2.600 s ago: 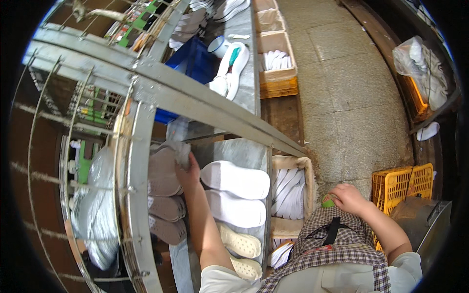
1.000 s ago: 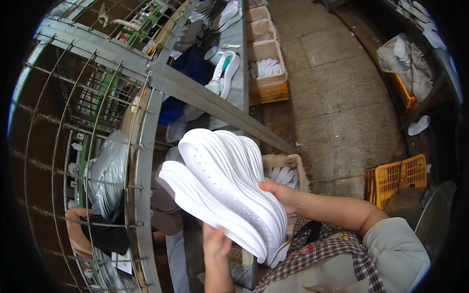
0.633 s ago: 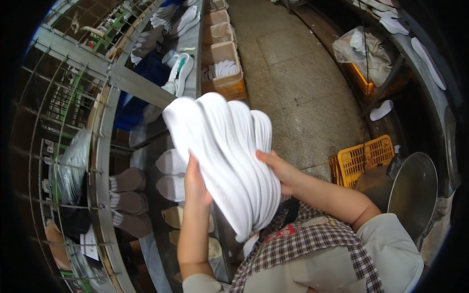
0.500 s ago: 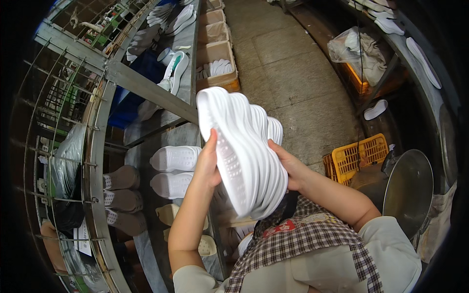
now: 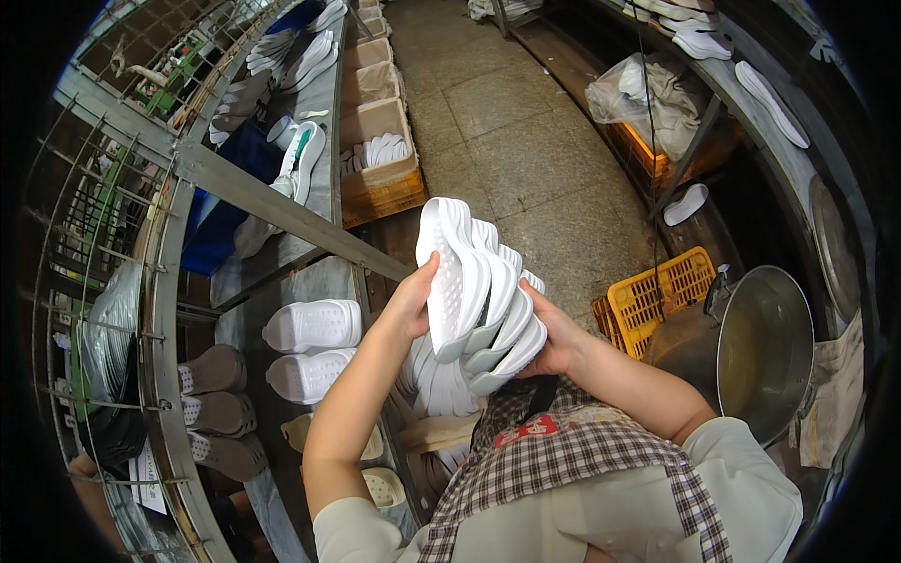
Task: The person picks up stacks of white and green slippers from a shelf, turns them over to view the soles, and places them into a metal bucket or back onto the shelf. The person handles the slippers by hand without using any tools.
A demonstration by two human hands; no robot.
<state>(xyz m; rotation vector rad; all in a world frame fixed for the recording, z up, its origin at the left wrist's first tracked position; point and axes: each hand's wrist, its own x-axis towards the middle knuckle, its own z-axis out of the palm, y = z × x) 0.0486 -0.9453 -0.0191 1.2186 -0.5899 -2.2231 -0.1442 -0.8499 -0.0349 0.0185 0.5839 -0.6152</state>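
Note:
Between my two hands is a stack of white shoe soles, tilted and fanned apart, with grey patches on some near ends. My left hand grips the left side, its thumb lying on the dimpled inner face of the front sole. On the right side, my right hand is closed round the stack's edge, and part of its fingers is hidden. More white soles show just below the stack, beside my left forearm. To the left, two white soles lie on the bench.
Brown soles and cream soles are at the left. A metal frame with wire mesh runs along that side. Ahead stands a lined orange crate of soles. At right are a yellow basket, a large metal pan and a shelf.
The held soles have turned and spread apart, and their stack looks thinner. Grey ends now show, and white soles are visible below. Both hands stay on the stack.

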